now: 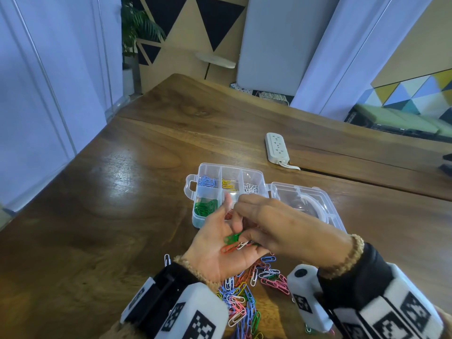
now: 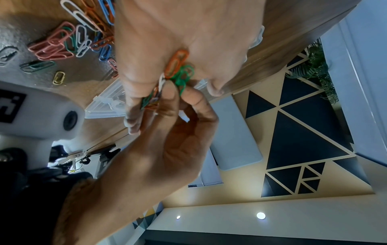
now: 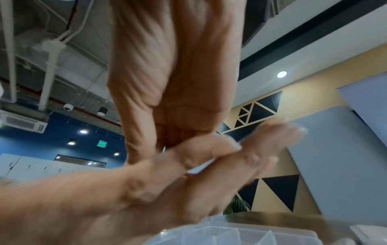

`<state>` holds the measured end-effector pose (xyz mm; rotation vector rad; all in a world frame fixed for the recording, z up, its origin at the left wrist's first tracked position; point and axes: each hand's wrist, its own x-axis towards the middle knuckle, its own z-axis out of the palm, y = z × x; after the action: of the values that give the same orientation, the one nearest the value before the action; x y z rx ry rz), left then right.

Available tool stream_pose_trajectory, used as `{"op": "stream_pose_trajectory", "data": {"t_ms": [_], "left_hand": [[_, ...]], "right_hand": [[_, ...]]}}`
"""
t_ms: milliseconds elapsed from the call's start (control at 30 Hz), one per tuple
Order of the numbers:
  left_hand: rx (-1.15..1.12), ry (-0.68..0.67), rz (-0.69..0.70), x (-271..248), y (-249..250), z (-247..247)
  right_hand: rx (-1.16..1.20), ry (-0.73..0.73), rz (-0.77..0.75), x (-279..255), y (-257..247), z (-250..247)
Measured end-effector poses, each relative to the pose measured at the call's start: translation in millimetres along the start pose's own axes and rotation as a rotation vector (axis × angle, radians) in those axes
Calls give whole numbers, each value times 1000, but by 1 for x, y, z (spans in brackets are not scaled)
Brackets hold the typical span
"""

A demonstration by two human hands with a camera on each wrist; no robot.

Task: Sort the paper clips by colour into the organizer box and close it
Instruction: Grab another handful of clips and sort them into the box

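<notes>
Pinching a green paper clip (image 2: 181,77) between right thumb and forefinger, at the base of the left fingers. Lifting it off a small handful: an orange clip (image 2: 176,63), a white clip (image 1: 242,245) and a few more half hidden under the fingertips. Other fingers of the right hand (image 1: 281,226) curled loosely over the handful; right wrist view too blurred to add detail. Left hand (image 1: 215,250) held palm up and cupped, fingers relaxed and slightly bent, serving as a tray just above the table (image 1: 97,192), between the loose pile (image 1: 244,297) and the organizer box (image 1: 195,223).

Step in hand, by the look of it: picking one colour out of a mixed handful. Sorting well short of done, judging by the pile of pink, blue, white, orange and green clips on the wood near the wrists. Box open, lid (image 1: 318,201) laid flat to the right; blue, yellow and white in the far row, green compartment (image 1: 205,207) at the near left.

Next, probably: carrying the green clip to that compartment without dragging a tangled neighbour along, so a clean separation first. Palm to be kept level, or the rest may spill.
</notes>
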<state>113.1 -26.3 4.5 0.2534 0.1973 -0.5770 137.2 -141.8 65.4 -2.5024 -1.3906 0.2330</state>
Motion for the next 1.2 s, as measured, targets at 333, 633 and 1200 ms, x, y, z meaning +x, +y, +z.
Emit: {"op": "stream_pose_trajectory", "data": {"t_ms": [333, 633, 1200], "left_hand": [[109, -93, 3, -3, 2, 4], [196, -56, 18, -5, 0, 7], [180, 3, -1, -7, 0, 11]], "right_hand": [[185, 336, 123, -18, 4, -8], [156, 352, 9, -41, 8, 2], [109, 390, -92, -43, 22, 20]]}}
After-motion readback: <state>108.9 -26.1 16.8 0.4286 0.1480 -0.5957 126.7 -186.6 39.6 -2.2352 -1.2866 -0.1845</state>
